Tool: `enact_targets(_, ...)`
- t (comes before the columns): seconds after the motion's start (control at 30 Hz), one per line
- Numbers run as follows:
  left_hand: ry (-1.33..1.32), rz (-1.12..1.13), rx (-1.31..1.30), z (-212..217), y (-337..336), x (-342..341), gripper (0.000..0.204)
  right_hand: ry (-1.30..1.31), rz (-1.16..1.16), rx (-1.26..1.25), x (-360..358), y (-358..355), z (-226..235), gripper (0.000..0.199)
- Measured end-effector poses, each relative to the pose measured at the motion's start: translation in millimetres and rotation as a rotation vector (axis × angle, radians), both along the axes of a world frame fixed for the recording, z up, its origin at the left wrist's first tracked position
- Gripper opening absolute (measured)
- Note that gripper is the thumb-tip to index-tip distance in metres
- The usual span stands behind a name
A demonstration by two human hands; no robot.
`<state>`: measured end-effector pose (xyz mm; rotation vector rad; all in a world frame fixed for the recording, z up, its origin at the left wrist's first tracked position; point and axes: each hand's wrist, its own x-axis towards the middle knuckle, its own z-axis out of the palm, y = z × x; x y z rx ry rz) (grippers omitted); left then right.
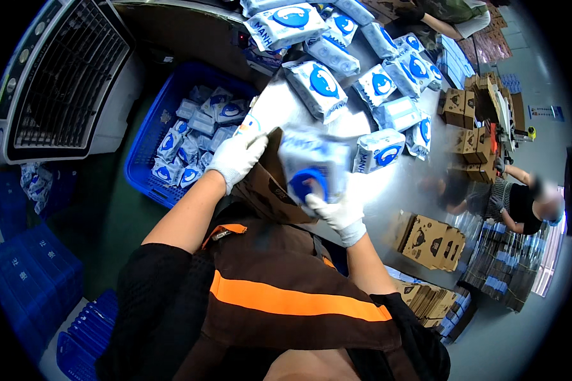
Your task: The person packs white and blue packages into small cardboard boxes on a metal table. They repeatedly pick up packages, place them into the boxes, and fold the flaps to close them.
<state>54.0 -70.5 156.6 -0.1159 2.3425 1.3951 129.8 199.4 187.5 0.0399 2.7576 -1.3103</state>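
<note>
Both my hands wear white gloves. My right hand [340, 214] grips a white and blue wet-wipe pack [311, 166], blurred by motion, just above a brown cardboard carton [268, 190] held against my body. My left hand [236, 157] holds the carton's upper flap at its left edge. Several more white and blue packs [318, 86] lie on the shiny metal table [279, 105] beyond the carton.
A blue crate [147, 166] with several packs stands on the floor to my left, beside a white grilled machine [63, 82]. Stacked blue crates [32, 279] sit at lower left. Printed cartons [433, 240] lie at right, where another person [527, 203] works.
</note>
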Motion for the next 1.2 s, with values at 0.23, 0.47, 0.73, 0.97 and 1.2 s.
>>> enact_targets(0.23, 0.04, 0.361, 0.047, -93.7, 52.9, 81.3, 0.068, -0.217, 0.073, 0.447, 36.4, 17.1, 14.4, 0.077)
enact_targets(0.47, -0.346, 0.222, 0.986, -58.9, 103.3, 97.4, 0.083, -0.367, -0.222, -0.071, 71.8, 67.1, -48.4, 0.068)
enact_targets(0.73, -0.658, -0.115, 0.477, -176.6, 235.3, 70.9, 0.082, -0.765, -0.434, 0.384, 42.1, 90.5, -50.9, 0.065)
enact_targets(0.97, -0.341, -0.19, 0.41, -40.2, 259.9, 77.1, 0.105, -0.993, -0.075, 0.615, 26.2, 99.1, -60.9, 0.08)
enact_targets(1.2, -0.697, -0.405, 0.256, -63.8, 394.2, 101.7, 0.093, -0.393, -0.18, 0.34, 141.7, 197.1, 53.8, 0.049)
